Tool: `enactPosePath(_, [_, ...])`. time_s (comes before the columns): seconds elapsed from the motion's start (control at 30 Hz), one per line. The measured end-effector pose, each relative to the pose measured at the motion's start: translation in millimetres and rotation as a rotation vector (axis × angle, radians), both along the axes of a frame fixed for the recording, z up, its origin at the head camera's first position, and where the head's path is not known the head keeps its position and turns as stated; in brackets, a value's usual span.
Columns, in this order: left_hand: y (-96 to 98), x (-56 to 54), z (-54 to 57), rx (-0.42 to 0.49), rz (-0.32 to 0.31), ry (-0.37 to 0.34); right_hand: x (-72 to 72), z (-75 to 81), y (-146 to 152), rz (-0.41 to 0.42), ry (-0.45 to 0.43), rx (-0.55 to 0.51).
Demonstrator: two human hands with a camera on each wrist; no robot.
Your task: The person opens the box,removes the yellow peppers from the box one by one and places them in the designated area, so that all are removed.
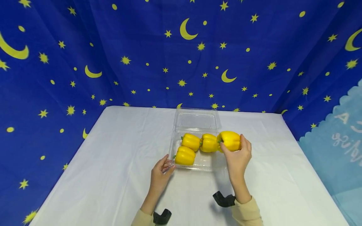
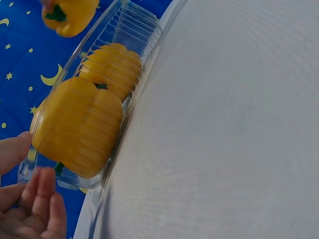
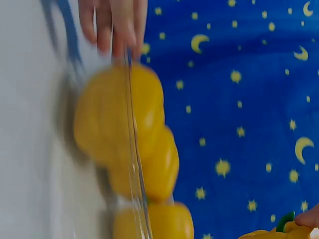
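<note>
My right hand [image 1: 238, 158] grips a yellow bell pepper [image 1: 230, 140] between thumb and fingers, raised over the right side of a clear plastic clamshell container [image 1: 202, 168]. Its green stem [image 3: 285, 221] faces left. Three more yellow bell peppers lie inside: one at the front left [image 1: 185, 156], another behind it [image 1: 190, 142], and a third [image 1: 208, 143] at the back, beside the held one. At the container's front left corner, my left hand [image 1: 162, 175] pinches the rim; its thumb [image 2: 15, 152] and curled fingers [image 2: 42, 204] lie either side of that corner in the left wrist view.
The container's hinged lid [image 1: 197, 121] lies open toward the back of the white-covered table [image 1: 127, 141]. Blue cloth [image 1: 147, 47] with yellow moons and stars hangs behind and at the sides. Black wrist mounts [image 1: 224, 199] stick out from both forearms.
</note>
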State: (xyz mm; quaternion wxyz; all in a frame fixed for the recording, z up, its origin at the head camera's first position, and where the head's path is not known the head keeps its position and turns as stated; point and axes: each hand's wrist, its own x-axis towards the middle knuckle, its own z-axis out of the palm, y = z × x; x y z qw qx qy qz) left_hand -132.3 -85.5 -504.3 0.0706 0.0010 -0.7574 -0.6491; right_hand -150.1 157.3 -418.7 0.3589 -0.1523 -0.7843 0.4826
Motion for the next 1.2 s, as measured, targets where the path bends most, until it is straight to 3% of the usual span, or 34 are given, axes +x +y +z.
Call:
enactPosePath(0.17, [1.1,-0.2,2.4,0.070,0.003,-0.058,-16.3,-6.6,32.4,-0.048,-0.044,0.022])
enactPosePath(0.37, [0.0,0.1,2.6,0.102,0.007,-0.065,-31.8,-29.0,56.2,-0.045,-0.150,0.012])
enactPosePath(0.63, [-2.7,0.2,5.3,0.089,0.018,-0.033,-41.0,-55.4,50.7,0.022,-0.219,0.022])
enactPosePath(0.97, [-4.6,1.6,5.9,0.068,0.045,-0.026,-45.1,-65.4,42.7,0.037,-0.237,0.046])
enactPosePath(1.13, [-2.7,7.5,27.3,0.063,0.052,-0.067,-45.5,-66.8,42.0,0.036,-0.247,0.039])
enactPosePath(1.2, [-2.8,7.5,28.6,0.069,0.054,-0.078,-45.3,-66.7,41.4,0.035,-0.250,0.040])
